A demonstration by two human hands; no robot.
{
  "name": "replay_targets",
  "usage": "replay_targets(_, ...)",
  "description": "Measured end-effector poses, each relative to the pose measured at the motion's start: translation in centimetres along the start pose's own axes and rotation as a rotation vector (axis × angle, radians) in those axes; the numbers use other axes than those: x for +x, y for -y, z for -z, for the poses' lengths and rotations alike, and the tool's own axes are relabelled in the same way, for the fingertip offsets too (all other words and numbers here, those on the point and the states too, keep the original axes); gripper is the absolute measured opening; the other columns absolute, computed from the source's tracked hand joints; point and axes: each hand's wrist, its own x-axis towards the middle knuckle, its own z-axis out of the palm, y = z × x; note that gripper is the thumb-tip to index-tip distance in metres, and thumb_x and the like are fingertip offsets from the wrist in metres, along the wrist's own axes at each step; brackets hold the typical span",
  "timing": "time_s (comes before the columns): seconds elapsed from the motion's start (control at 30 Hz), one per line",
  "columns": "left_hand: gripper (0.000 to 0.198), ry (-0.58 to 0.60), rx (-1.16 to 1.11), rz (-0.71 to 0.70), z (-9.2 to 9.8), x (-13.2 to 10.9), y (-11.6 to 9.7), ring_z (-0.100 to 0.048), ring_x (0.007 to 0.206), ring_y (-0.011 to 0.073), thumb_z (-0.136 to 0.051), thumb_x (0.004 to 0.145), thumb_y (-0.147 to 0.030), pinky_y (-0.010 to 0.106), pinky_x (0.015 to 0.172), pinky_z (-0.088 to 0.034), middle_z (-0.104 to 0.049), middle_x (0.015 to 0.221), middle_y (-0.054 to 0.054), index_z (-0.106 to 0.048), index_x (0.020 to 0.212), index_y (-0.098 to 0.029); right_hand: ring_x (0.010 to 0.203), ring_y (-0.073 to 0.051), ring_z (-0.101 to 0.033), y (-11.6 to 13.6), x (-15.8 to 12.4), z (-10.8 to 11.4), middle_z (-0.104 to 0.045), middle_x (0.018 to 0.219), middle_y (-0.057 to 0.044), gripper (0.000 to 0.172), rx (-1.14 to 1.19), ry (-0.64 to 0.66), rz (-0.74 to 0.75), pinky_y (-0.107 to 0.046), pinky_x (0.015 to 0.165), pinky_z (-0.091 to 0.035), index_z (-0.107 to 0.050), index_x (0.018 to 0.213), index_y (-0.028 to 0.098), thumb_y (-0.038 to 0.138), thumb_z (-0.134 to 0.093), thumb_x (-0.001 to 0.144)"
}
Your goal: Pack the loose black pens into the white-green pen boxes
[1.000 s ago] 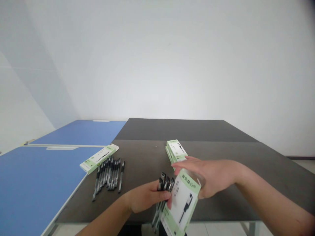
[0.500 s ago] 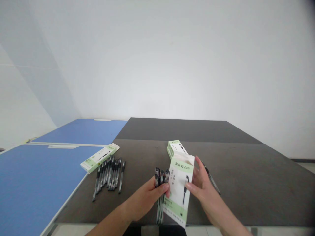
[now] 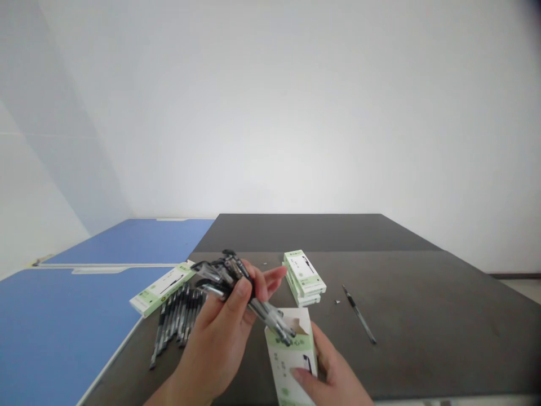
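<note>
A bundle of black-capped clear pens [image 3: 228, 273] is gripped in my left hand [image 3: 226, 324], tilted down to the right. The lower ends of these pens are at the open top of a white and green box [image 3: 291, 361]. That box stands in my right hand [image 3: 327, 372], its thumb on the front and its flap folded back. Whether the pen tips are inside the opening is hard to tell.
Left on the dark table [image 3: 401, 304] lie several pens [image 3: 175, 316] beside a pen box [image 3: 163, 287]. Stacked boxes [image 3: 304, 273] sit beyond my hands. A single pen [image 3: 358, 313] and a small scrap [image 3: 337, 301] lie right. A blue table [image 3: 54, 332] adjoins.
My left hand has lifted the pens and tilted them toward the box. My right hand has lowered the box, turning its opening toward the pens. The view has shifted slightly.
</note>
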Motion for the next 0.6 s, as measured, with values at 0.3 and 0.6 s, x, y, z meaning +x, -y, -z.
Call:
replay_targets(0.3,0.013,-0.050,0.087,0.004,0.4,0.5,3.4,-0.065,0.096,0.0209,-0.069,0.081,-0.033,0.038,0.101,-0.046,-0.063,0.080,-0.001,-0.066,0.082,-0.020,0.112,-0.024,-0.062,-0.4,-0.4,0.0,-0.069,0.119,-0.006,0.062,0.035,0.091,0.055,-0.038,0.095,-0.047,-0.044,0.135,0.023,0.021,-0.062,0.076)
replay_targets(0.6,0.017,-0.005,0.354,0.161,-0.3,-0.6,3.9,-0.065,0.095,0.0244,-0.064,0.082,-0.036,0.030,0.083,-0.050,-0.069,0.086,0.003,-0.065,0.079,-0.019,0.106,-0.023,-0.064,1.2,-0.1,0.1,-0.069,0.118,-0.005,0.056,-0.086,-0.047,0.023,-0.034,0.092,-0.049,-0.056,0.127,0.021,0.016,-0.062,0.071)
